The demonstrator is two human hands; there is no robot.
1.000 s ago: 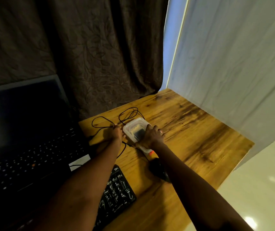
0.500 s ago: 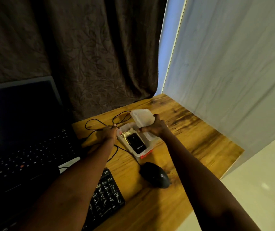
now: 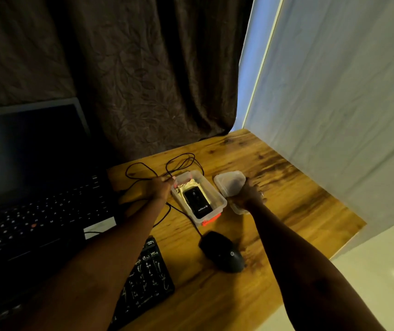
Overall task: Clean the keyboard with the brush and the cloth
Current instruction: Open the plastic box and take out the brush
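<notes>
A clear plastic box [image 3: 217,199] stands open on the wooden desk [image 3: 286,199], with a black packet [image 3: 197,203] and pale material inside. My left hand [image 3: 159,187] grips the box's left rim. My right hand [image 3: 248,195] holds the clear lid [image 3: 229,182] just right of the box, low over the desk. A black keyboard [image 3: 148,275] lies at the near left, mostly hidden by my left forearm. No brush or cloth can be made out for sure.
A black wired mouse [image 3: 222,252] sits in front of the box, its cable [image 3: 179,163] looped behind. An open laptop [image 3: 36,187] fills the left. A dark curtain hangs at the back, a white wall runs along the desk's right edge.
My right hand lifted the lid off the box and carried it to the right, down beside the box. My left hand stayed on the box's left rim.
</notes>
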